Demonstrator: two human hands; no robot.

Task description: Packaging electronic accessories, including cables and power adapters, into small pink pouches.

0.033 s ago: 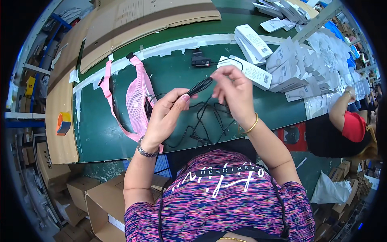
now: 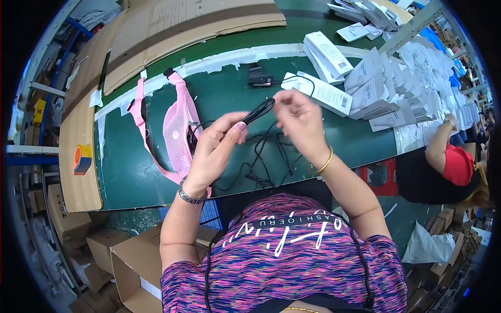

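Fingers of both hands [image 2: 216, 148] [image 2: 297, 120] pinch a looped black cable [image 2: 259, 110], apparently taut

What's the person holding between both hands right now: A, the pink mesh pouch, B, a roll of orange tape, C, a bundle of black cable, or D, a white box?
C: the left hand and right hand pinch a looped black cable above the green table.

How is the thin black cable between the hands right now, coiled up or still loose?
Partly gathered: the left hand pinches a short folded bundle of the thin black cable, the right hand beside it; the rest trails in loose loops on the green table.
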